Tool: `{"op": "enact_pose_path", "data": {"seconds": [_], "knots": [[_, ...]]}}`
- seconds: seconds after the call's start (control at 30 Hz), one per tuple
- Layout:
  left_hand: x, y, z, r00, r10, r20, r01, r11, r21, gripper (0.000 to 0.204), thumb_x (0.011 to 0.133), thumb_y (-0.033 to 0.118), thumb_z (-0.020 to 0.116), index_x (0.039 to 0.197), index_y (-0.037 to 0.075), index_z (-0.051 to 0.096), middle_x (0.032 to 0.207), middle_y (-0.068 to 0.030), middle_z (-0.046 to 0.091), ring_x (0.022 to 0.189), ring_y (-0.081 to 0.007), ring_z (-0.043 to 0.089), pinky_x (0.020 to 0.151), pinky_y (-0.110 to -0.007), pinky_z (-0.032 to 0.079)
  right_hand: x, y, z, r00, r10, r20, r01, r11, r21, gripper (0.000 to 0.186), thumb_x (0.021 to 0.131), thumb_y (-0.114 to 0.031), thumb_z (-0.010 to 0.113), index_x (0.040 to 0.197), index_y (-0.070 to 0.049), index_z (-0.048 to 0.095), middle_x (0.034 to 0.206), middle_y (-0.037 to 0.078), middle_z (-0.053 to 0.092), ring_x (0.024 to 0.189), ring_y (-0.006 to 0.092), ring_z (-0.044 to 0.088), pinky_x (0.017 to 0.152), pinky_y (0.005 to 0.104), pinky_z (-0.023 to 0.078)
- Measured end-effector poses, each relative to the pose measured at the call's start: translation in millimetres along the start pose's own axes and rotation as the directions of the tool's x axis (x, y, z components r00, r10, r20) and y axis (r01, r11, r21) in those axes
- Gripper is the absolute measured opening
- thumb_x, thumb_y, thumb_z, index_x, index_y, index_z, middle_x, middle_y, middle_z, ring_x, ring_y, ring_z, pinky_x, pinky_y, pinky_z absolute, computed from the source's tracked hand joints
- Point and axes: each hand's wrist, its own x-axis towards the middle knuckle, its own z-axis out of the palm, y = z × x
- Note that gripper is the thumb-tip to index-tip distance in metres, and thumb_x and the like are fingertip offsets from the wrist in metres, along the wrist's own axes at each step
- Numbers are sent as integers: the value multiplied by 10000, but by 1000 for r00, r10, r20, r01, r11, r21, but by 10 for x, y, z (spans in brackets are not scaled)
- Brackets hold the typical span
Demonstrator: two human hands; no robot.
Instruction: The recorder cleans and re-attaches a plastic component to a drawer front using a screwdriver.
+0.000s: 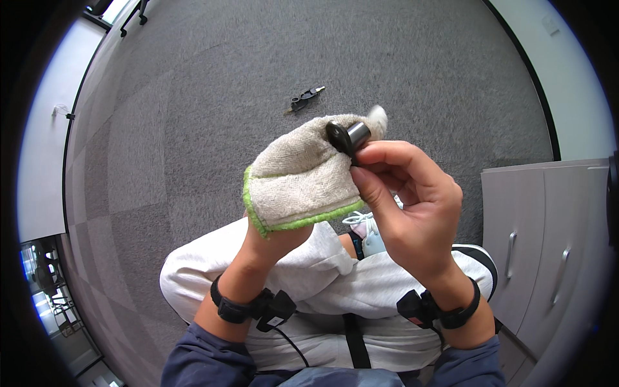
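Observation:
A beige terry cloth (296,187) with bright green edging is draped over my left hand (280,240). Only the heel of that hand and the wrist show; its fingers are hidden under the fabric, which bunches up around them. At the cloth's right side, the thumb and forefinger of my right hand (422,209) pinch a small black-and-silver piece (358,133). This piece has a round black end and a short shiny metal cylinder, and its black end rests against the cloth. The other right fingers are curled in behind.
On the grey carpet (213,97) beyond the cloth lies a small black tool (304,100) with loops and a silver tip. My crossed legs in light trousers (206,258) and a pale shoe (373,242) are below my hands. A grey cabinet (535,238) stands at the right.

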Motion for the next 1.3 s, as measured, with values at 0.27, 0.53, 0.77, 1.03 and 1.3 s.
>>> {"op": "enact_pose_path", "data": {"seconds": [0.27, 0.53, 0.77, 1.03, 1.3], "knots": [[249, 172, -153, 966, -221, -133, 98, 792, -603, 541, 849, 202, 705, 1291, 3, 463, 1245, -128, 564, 1157, -230, 574, 992, -385, 476, 138, 71, -156, 966, -205, -156, 185, 974, -130, 123, 892, 18, 633, 1014, 22, 614, 956, 126, 661, 844, 178, 692, 734, 271, 581], [451, 338, -299, 952, -276, 129, 247, 452, -857, 479, 917, 197, 650, 1333, 42, 471, 1255, -121, 579, 1126, -215, 594, 969, -383, 509, 140, 46, -197, 845, -511, 160, 517, 702, -490, 203, 779, 57, 711, 949, -41, 658, 960, 112, 669, 857, 216, 681, 692, 303, 578], [428, 571, -182, 995, -97, 11, 96, 947, -307, 452, 638, 83, 833, 1048, 4, 661, 1055, -118, 681, 968, -218, 665, 861, -332, 506, 176, 45, -143, 817, -571, 86, 534, 691, -487, 221, 712, 108, 682, 890, -23, 677, 933, 113, 662, 792, 218, 669, 641, 293, 562], [273, 331, -141, 955, 259, -142, -262, 965, -2, 607, 618, 154, 868, 1138, 11, 588, 1114, -123, 621, 1047, -248, 609, 916, -372, 468, 77, 2, -57, 980, -197, -41, 191, 974, -123, 179, 874, -119, 711, 964, 21, 646, 923, 119, 676, 766, 135, 678, 633, 239, 550], [103, 222, -29, 993, 58, -103, -68, 994, -91, 802, 749, 167, 779, 1367, -2, 297, 1293, -159, 468, 1203, -260, 513, 1024, -405, 430, 34, -28, -34, 989, -147, 21, 144, 910, -389, 108, 853, -83, 692, 815, 8, 648, 641, 66, 664, 581, 113, 672, 529, 226, 522]]}}
